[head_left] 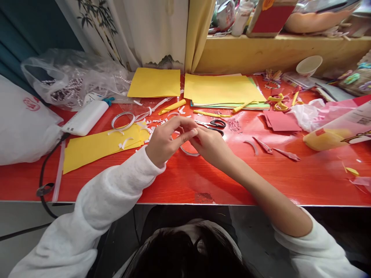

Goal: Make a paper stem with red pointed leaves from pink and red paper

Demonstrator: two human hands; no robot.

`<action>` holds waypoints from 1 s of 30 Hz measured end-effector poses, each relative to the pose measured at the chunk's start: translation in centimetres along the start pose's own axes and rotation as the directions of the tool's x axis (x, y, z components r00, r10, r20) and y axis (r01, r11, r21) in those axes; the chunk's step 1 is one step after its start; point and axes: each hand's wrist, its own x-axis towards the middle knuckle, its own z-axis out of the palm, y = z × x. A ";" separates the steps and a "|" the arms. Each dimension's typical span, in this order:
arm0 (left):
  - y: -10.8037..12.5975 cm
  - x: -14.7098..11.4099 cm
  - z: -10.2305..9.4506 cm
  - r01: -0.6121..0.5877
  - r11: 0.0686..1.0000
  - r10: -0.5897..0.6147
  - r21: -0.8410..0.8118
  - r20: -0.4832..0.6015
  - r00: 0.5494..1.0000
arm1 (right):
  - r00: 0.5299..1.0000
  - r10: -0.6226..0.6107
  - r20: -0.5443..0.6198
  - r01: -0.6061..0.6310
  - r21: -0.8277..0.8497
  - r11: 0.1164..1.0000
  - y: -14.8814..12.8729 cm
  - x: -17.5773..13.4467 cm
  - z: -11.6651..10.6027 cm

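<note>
My left hand [166,139] and my right hand [211,144] meet above the middle of the red table, their fingertips pinched together. Whatever the fingers hold is too small or too hidden to name. Between and just below the hands shows part of a thin white ring [189,153]; whether it is held or lies on the table I cannot tell. Black-handled scissors [217,123] lie right behind my right hand, partly covered by it. White paper scraps [153,125] are scattered beside my left hand, next to yellow paper strips [98,144].
Another white ring [112,122] lies at left, near a white power strip [85,117]. Stacked yellow sheets [220,88] are at the back. Red paper squares [282,120] and a paper cup [309,65] are at right. Plastic bags [23,123] crowd the left end.
</note>
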 end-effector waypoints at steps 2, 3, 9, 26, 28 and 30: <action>0.0 0.0 -0.1 -0.059 0.998 0.058 0.037 0.034 0.998 | 0.999 -0.010 0.032 0.011 -0.015 1.000 -0.2 -0.2 0.2; 0.0 0.1 -0.1 -0.102 0.991 0.100 0.081 0.037 0.994 | 0.999 -0.014 0.041 0.015 -0.027 1.000 -0.2 -0.2 0.3; -0.3 -0.2 0.2 -0.310 0.773 0.392 0.554 -0.033 0.919 | 0.998 -0.034 0.049 0.038 -0.093 0.995 -0.6 -0.3 0.2; -0.2 -0.7 0.5 -0.329 0.703 0.488 0.631 -0.092 0.868 | 0.998 -0.003 -0.062 0.014 0.187 0.982 -1.1 0.0 -0.9; -0.3 -0.8 0.4 -0.307 0.704 0.476 0.641 -0.105 0.873 | 0.998 -0.035 -0.047 0.041 0.143 0.989 -1.2 -0.1 -0.7; -0.4 -1.0 0.4 -0.304 0.745 0.441 0.594 -0.095 0.893 | 0.997 -0.061 -0.038 0.065 0.126 0.990 -1.2 -0.1 -0.7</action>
